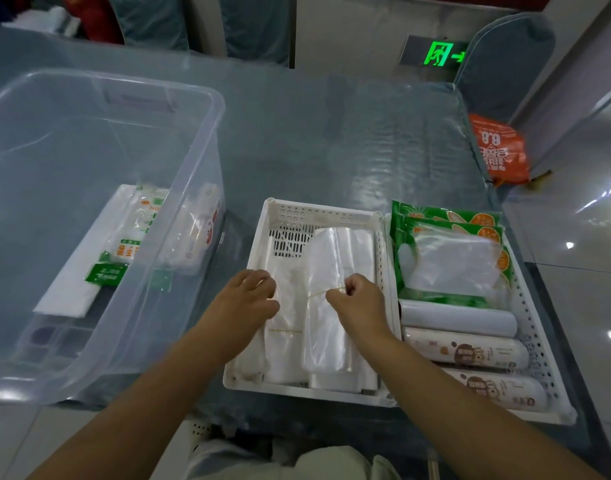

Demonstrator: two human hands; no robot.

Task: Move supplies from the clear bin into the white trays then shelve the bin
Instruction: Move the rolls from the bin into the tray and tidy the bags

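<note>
Two white trays sit side by side on the surface before me, touching along one long wall. Left tray [299,211]: bundles of clear bags [332,306], laid lengthwise and bound with thin rubber bands. Right tray [536,327]: green glove packs [449,258] at the far end, three rolls [465,351] laid crosswise at the near end, like kept with like, as I judge it.

My right hand [361,301]: grip pressed together, thumb and forefinger pinching the band [323,293] on the middle bundle, likely to seat or straighten it. My left hand [247,301]: fingers curled loosely over the neighbouring bundle; whether it holds anything I cannot tell. It seems placed to steady the stack while the right hand works.

One clear bin [207,109] stands to the left, just beside the left tray, still on the surface and not shelved. Contents remaining: a flat white pack [79,275] with a green label, plus a few soft packets [193,237] against the right wall. Transfer is judged well along, not finished.

Surface: grey-blue top under a clear, wrinkled plastic cover [401,143]. Room: glossy tiled floor to the right, an orange bag [498,150] past the far corner, a lit green exit sign [439,53] low on the wall, covered chairs behind.
</note>
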